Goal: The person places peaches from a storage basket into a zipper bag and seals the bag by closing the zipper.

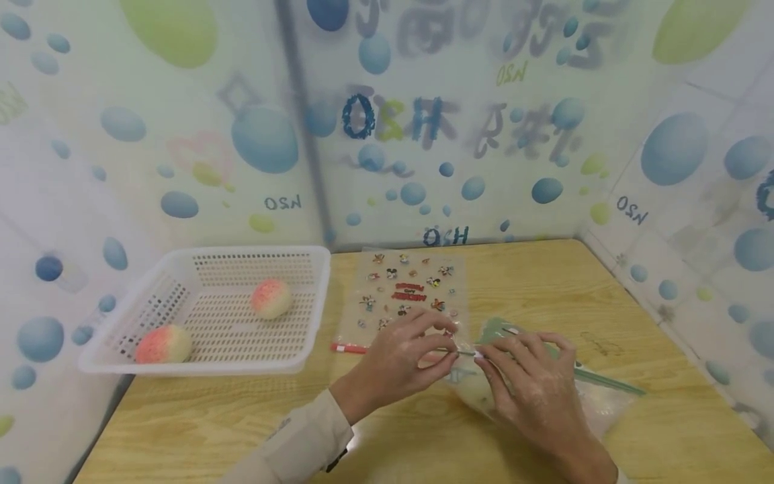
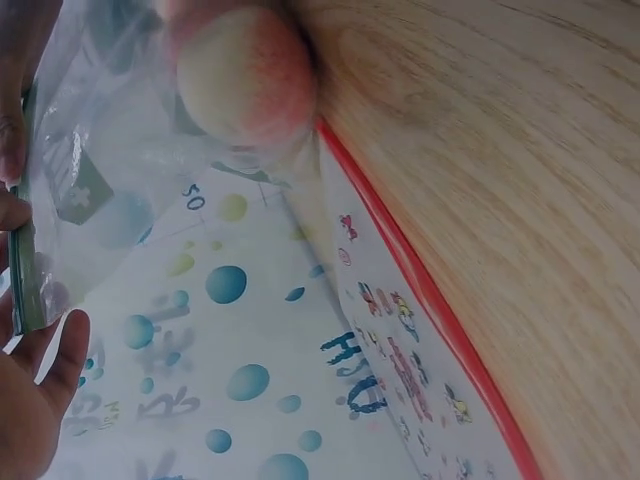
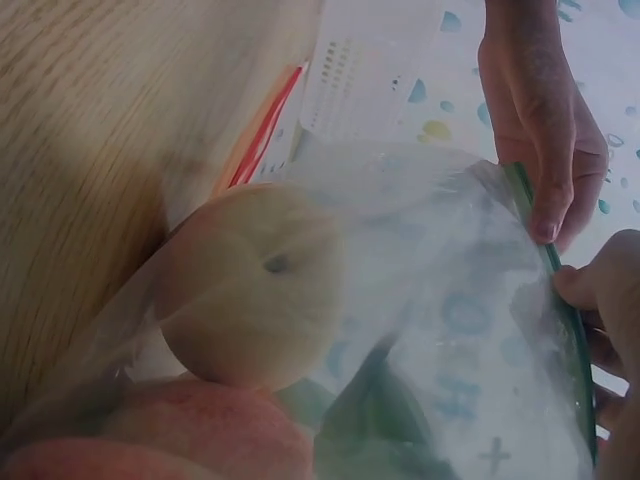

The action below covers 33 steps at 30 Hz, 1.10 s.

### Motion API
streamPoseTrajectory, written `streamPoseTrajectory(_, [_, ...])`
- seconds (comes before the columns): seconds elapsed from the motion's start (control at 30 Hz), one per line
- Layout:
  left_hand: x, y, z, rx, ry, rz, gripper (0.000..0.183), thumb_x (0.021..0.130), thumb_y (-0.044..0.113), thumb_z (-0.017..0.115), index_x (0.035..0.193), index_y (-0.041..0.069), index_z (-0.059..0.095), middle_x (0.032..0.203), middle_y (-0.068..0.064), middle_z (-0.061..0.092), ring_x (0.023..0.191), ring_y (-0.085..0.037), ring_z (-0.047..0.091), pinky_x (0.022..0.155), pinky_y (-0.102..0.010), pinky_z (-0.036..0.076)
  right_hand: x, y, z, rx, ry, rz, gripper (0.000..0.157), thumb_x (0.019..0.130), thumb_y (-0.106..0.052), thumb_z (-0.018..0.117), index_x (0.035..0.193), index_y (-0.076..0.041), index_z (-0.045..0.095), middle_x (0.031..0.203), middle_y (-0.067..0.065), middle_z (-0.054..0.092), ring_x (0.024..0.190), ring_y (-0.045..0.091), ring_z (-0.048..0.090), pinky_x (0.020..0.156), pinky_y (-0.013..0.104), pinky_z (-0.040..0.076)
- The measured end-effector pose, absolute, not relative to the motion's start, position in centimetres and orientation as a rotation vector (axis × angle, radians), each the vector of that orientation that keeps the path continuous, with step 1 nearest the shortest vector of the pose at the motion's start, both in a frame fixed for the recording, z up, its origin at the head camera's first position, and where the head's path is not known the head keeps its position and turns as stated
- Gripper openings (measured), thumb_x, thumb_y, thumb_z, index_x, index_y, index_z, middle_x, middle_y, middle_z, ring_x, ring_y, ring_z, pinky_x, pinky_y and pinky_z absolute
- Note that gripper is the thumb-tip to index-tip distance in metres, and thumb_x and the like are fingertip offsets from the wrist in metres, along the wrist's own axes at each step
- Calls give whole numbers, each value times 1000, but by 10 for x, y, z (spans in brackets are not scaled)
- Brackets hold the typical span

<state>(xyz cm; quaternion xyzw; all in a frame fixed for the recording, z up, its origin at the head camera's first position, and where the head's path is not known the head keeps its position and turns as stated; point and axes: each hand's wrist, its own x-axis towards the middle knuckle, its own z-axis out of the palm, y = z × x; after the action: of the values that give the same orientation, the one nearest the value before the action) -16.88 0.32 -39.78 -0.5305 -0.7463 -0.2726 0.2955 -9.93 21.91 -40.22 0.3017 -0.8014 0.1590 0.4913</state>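
Both hands hold the green zip strip (image 3: 572, 335) of a clear zip bag (image 3: 440, 260). My left hand (image 1: 396, 356) pinches one end of the strip between thumb and fingers. Close beside it, my right hand (image 1: 535, 390) pinches the strip farther along. Inside the bag lie several peaches, one pale peach (image 3: 250, 290) above redder ones. In the left wrist view a pink and cream peach (image 2: 248, 75) shows through the plastic. A green leaf-like print (image 3: 375, 415) marks the bag. In the head view, the right hand covers much of the bag.
A white perforated basket (image 1: 205, 368) stands at the left with two peaches (image 1: 271, 299) in it. Behind the left hand, a cartoon-printed zip bag (image 1: 357, 296) with a red zip lies flat on the wooden table (image 1: 544, 269). Patterned walls (image 1: 387, 188) border the table.
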Motion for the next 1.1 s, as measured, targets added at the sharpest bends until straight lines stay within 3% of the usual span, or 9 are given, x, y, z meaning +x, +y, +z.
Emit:
streamPoseTrajectory(0.57, [-168, 8, -394, -1452, -1984, -683, 7, 89, 21, 80, 93, 15, 79, 111, 2, 67, 109, -12, 58, 101, -22, 43, -94, 224, -404, 723, -1977, 378, 41, 106, -31, 53, 87, -4, 78, 86, 5, 70, 78, 29, 62, 83, 60, 32])
streamPoseTrajectory(0.83, [-169, 6, -394, -1452, -1967, -725, 5, 88, 18, 80, 91, 14, 77, 108, 2, 67, 107, -12, 58, 99, -23, 45, -93, 230, -400, 715, -1972, 336, 41, 106, -31, 53, 88, -3, 77, 87, 5, 70, 75, 27, 64, 77, 56, 39])
streamPoseTrajectory(1.1, [-165, 14, -392, -1483, -1966, -705, 7, 92, 20, 77, 93, 13, 75, 110, 2, 67, 108, -13, 59, 105, -28, 43, -90, 231, -399, 707, -1994, 337, 38, 106, -30, 54, 92, -4, 77, 89, 5, 70, 78, 27, 65, 76, 52, 44])
